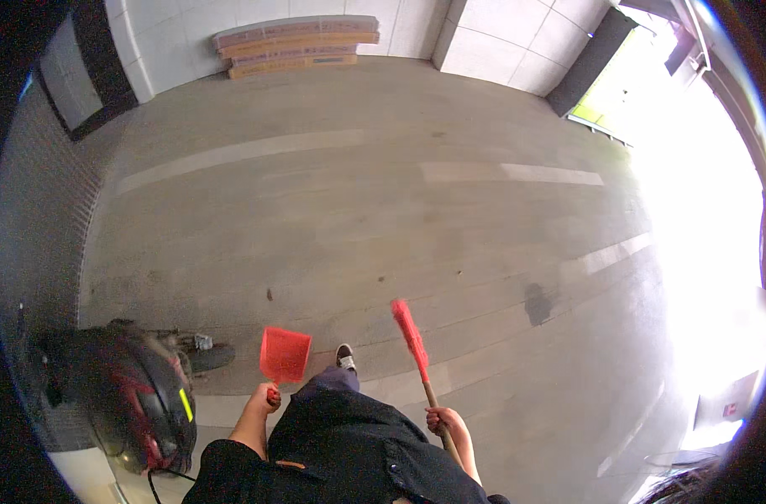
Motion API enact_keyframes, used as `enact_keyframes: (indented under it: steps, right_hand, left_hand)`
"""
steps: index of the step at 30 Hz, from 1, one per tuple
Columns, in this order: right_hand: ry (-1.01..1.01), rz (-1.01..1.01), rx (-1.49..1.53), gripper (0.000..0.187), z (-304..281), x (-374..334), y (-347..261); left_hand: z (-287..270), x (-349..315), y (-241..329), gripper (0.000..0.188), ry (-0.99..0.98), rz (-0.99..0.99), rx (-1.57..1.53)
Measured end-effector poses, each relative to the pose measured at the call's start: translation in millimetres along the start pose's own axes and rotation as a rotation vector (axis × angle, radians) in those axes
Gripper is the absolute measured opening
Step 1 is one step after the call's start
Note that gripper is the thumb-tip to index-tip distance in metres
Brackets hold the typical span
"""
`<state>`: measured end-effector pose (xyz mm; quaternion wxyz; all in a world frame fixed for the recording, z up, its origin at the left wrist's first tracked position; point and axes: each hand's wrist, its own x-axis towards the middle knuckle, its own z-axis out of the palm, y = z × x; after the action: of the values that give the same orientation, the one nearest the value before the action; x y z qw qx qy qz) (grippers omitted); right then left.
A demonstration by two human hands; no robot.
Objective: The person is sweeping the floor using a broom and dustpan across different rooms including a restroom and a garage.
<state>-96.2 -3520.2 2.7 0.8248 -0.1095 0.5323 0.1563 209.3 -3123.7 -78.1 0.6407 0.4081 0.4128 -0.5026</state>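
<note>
My left hand [268, 397] is closed round the short handle of a red dustpan [285, 354], held out at my left side with its wide pan facing forward. In my right hand [444, 417] is the wooden stick of a broom [411, 334] with a red head. The broom tilts forward and a little left, its head away from me. Whether the bristles touch the floor I cannot tell. One shoe [345, 356] of mine shows between the two tools.
Close on my left stands a dark motorbike [160, 395]. Long cardboard boxes [295, 48] lie stacked against the far white wall [517, 38]. The concrete floor [349, 218] has worn pale stripes and a dark stain [537, 303]. Bright light comes in from the right.
</note>
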Motion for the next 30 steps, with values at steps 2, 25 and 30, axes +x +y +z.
enact_keyframes:
  steps: [2, 25, 30]
  right_hand:
    - [-0.016, 0.058, 0.11, 0.024, 12.4, -4.7, -34.9]
    - [0.042, -0.19, -0.095, 0.018, 4.5, 103.4, -424.8]
    - [0.126, -0.124, -0.356, 0.018, 22.7, 123.9, -485.8]
  left_hand:
    - [12.4, 33.6, 21.0, 0.015, 0.001, 0.002, -0.024]
    - [308.2, 100.6, 102.5, 0.008, 0.016, 0.186, -0.493]
    - [368.6, 129.4, 116.5, 0.009, 0.014, 0.245, -0.325]
